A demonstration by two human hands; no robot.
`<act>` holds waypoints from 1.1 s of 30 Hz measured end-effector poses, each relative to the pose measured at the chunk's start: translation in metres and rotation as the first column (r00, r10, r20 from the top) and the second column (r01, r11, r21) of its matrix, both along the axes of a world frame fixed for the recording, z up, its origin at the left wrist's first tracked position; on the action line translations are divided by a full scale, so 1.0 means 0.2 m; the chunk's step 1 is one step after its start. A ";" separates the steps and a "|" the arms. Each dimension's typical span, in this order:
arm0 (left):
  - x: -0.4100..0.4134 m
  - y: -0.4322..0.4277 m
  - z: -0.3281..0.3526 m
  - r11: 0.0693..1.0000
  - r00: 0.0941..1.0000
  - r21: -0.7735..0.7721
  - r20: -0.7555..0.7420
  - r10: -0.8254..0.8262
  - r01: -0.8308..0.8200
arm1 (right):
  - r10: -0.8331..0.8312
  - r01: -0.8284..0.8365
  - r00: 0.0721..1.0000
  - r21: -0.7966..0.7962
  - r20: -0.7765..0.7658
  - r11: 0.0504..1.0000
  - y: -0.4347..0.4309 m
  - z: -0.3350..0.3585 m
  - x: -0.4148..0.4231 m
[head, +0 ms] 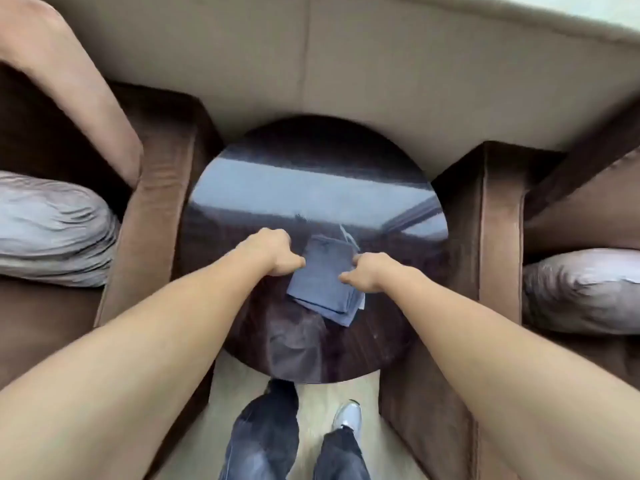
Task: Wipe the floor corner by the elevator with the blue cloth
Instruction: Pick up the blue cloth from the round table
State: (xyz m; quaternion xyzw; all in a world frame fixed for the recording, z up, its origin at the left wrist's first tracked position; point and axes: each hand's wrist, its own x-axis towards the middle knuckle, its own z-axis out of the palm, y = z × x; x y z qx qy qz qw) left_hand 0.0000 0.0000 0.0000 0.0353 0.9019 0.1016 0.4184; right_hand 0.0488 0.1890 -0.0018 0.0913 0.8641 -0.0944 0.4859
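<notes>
A folded blue cloth (323, 275) lies on a dark, glossy round table (263, 188) right in front of me. My left hand (270, 252) is curled at the cloth's left edge, its fingertips pinching that edge. My right hand (369, 271) grips the cloth's right edge, thumb on top. The cloth's lower layers fan out toward me. No elevator or floor corner is in view.
A brown armchair (156, 202) with a grey cushion (52, 230) flanks the table on the left. Another brown armchair (485, 220) with a grey cushion (581, 289) stands on the right. A beige wall (381, 64) is behind. My legs stand on pale floor (311, 410) below.
</notes>
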 end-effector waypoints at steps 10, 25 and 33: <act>0.15 0.10 -0.47 0.871 0.906 0.252 0.075 0.417 -0.422 | -0.898 0.906 0.309 -0.191 -0.313 0.378 -0.07 -0.46 0.19; 0.65 -0.28 0.44 0.137 0.415 0.496 0.508 0.755 -0.857 | -0.872 0.755 0.408 -0.636 0.270 0.157 -0.24 0.45 0.38; 1.52 -0.63 1.14 -0.182 0.280 0.710 0.481 0.831 -0.680 | -0.637 0.448 0.733 -0.874 0.238 0.188 -0.64 1.17 0.99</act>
